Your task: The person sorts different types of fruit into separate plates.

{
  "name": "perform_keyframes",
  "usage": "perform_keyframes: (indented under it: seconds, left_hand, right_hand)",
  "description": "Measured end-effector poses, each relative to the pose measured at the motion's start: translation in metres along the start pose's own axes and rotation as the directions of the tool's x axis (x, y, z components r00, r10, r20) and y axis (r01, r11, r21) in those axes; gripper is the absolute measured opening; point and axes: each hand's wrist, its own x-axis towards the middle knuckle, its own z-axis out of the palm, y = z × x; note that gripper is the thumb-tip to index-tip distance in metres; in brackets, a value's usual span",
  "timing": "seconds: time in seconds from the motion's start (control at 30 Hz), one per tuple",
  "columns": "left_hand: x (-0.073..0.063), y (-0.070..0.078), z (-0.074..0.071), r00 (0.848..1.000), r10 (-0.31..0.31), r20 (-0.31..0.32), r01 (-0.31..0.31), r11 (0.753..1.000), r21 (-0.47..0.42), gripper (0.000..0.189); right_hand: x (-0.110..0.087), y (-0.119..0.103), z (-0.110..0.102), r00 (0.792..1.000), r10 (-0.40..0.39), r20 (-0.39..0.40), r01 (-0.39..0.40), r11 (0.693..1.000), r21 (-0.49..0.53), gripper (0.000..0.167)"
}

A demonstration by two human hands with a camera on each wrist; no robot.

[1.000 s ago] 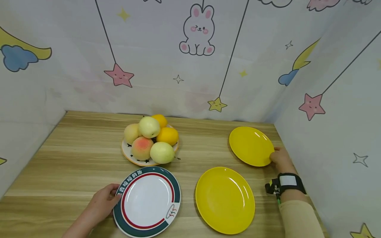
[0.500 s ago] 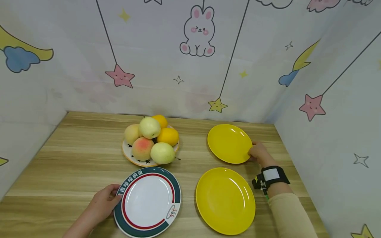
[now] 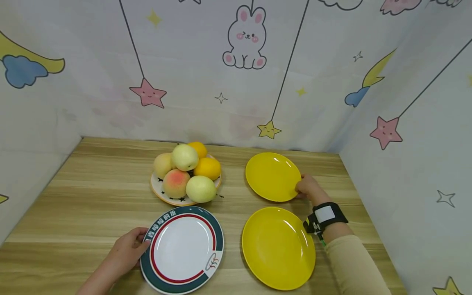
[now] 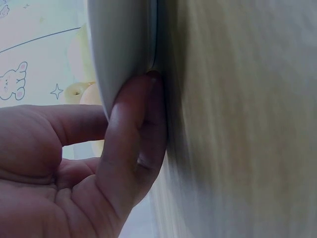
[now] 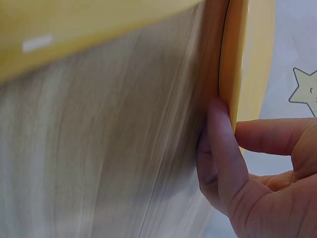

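The left hand [image 3: 127, 250] is pinching the left rim of the green-rimmed plate [image 3: 184, 246]; its thumb is lying over the edge and fingers are curling beneath, as the left wrist view is showing. The right hand [image 3: 311, 189] is gripping the far yellow plate [image 3: 273, 176] in the same manner, at its right edge. Each grip is closing only to the thickness of a rim. The raised rims are apparently leaving a gap above the table [image 3: 92, 184], and this is probably why the fingers are fitting underneath. Whether either base is lifting cannot be told.

Between the hands, nearer the body than the right hand, the near yellow plate [image 3: 279, 248] is lying flat, with neither hand touching it. Beyond the left hand and to its right, a star-patterned plate [image 3: 158, 187] is carrying piled fruit [image 3: 176, 183]; its curved rim is likely keeping the round pieces from rolling. A black strap [image 3: 330, 217] is encircling the right wrist, presumably securing the camera there. Farther out, a printed backdrop [image 3: 203, 49] is standing behind the table.
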Motion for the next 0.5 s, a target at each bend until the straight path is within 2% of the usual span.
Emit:
perform_keyframes:
  seconds: [0.3, 0.5]
  left_hand:
    - [-0.001, 0.000, 0.000, 1.000, -0.001, 0.006, 0.001, 1.000, -0.011, 0.045]
    - [-0.001, 0.000, 0.000, 1.000, 0.002, 0.005, -0.001, 1.000, -0.010, 0.045]
  right_hand:
    - [-0.004, -0.011, 0.012, 0.999, 0.012, 0.039, -0.014, 0.999, 0.048, 0.075]
    - [-0.006, -0.014, 0.017, 0.999, 0.022, 0.034, -0.024, 0.998, 0.064, 0.075]
